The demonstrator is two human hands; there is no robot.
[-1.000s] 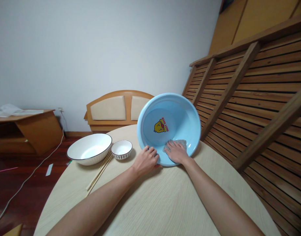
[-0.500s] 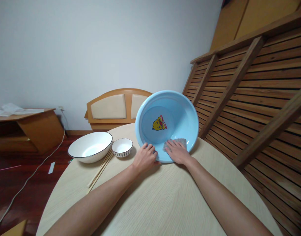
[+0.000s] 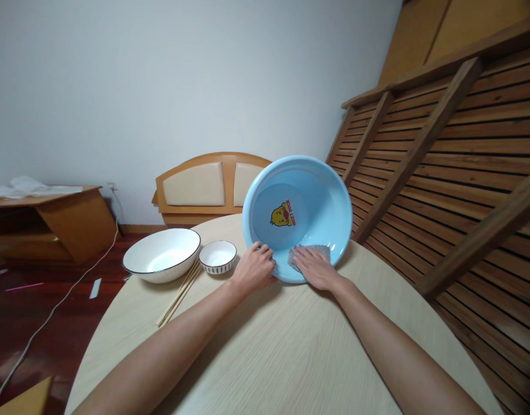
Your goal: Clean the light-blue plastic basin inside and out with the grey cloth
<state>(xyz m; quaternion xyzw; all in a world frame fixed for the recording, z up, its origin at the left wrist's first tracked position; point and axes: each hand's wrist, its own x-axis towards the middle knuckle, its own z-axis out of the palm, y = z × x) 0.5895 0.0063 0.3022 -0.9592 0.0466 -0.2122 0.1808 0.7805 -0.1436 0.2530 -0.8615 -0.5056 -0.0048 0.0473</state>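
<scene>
A light blue plastic basin (image 3: 325, 196) with a yellow duck print stands tilted up on its near edge on the round wooden table (image 3: 286, 351). My left hand (image 3: 254, 270) grips the basin's near left rim, fingers curled over it. My right hand (image 3: 314, 266) lies flat inside the basin's lower wall, pressing a grey cloth (image 3: 313, 251) against it.
A large white bowl (image 3: 161, 254) and a small patterned bowl (image 3: 217, 256) sit at the table's left, with chopsticks (image 3: 180, 293) beside them. A slatted wooden frame (image 3: 446, 167) leans at the right. A padded headboard (image 3: 204, 187) and a low cabinet (image 3: 48, 222) stand by the wall.
Both hands stay on the basin; the right hand with the cloth has shifted slightly along the lower wall. The view has drifted a little.
</scene>
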